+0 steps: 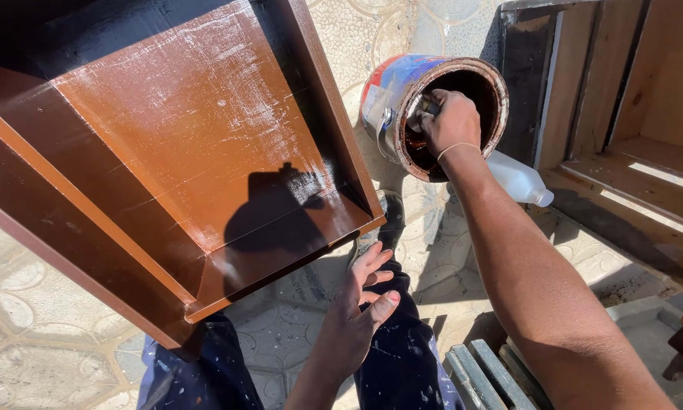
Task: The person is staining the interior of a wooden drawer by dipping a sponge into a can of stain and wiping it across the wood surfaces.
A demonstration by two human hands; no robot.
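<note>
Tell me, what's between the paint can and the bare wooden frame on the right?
In the head view, a white plastic bottle lies on the paved ground between the paint can and the bare wooden frame.

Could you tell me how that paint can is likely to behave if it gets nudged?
The paint can leans steeply, so it would probably tip or roll. Wet brown paint coats its rim, so it likely feels slippery. The right hand reaching inside may steady it.

Right hand (452,121) inside tilted paint can (391,95), gripping brush handle (425,112); left hand (357,315) open, fingers spread, just below brown-painted wooden shelf unit (182,144); white plastic bottle (520,181) beside can; bare wooden frame (622,137) at right
</note>
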